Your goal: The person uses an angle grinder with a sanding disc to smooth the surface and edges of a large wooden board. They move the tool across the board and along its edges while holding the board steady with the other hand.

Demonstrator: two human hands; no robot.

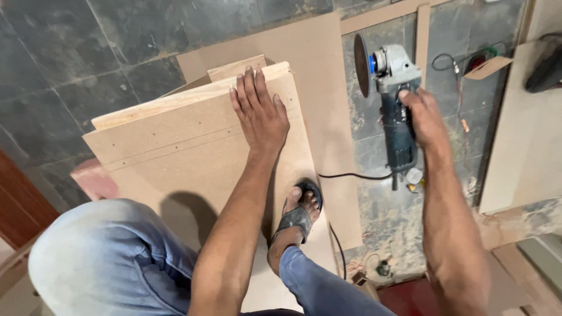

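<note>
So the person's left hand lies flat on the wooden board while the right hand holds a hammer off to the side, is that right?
Not quite. In the head view the right hand holds an angle grinder, not a hammer. The left hand does lie flat on the wooden board.

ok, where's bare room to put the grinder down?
Bare tile left of the boards, and board face left of the left hand. Crowded right of the grinder in the right hand: cable, scraps.
</note>
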